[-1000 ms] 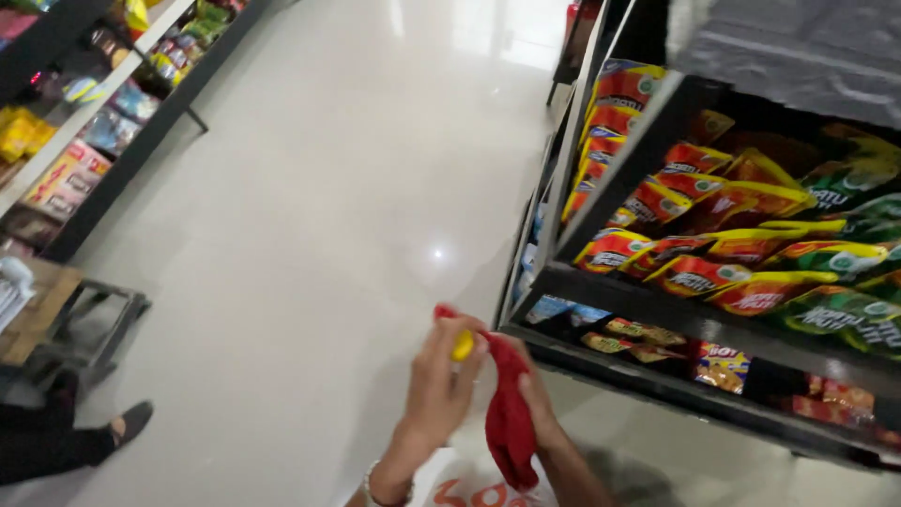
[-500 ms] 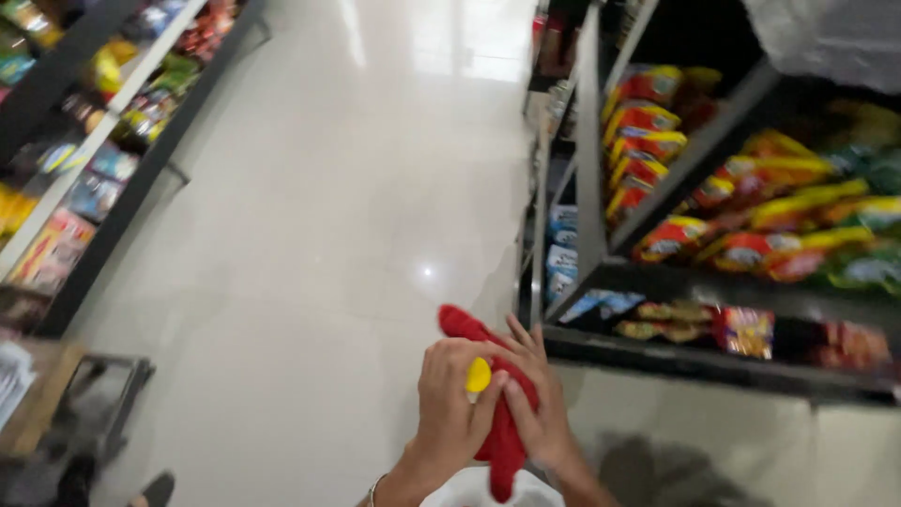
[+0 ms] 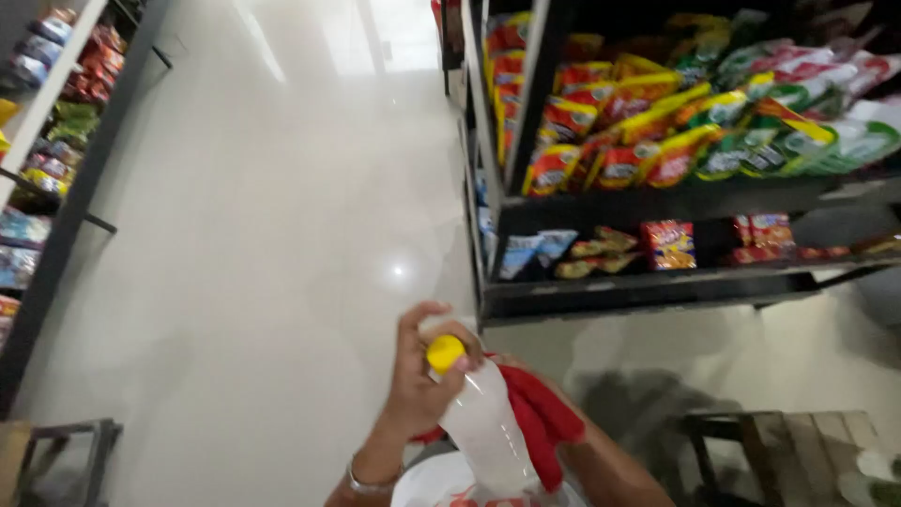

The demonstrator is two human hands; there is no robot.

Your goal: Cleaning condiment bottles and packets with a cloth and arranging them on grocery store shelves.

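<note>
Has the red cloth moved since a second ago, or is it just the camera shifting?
Cannot tell. The head camera turned, so the shelf rack shifted too. The red cloth stays just below the rack's front corner, now behind a clear bottle.

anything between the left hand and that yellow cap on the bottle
Nothing visible: the left hand already curls around the bottle neck, fingers touching the yellow cap. The red cloth sits behind the bottle.
</note>
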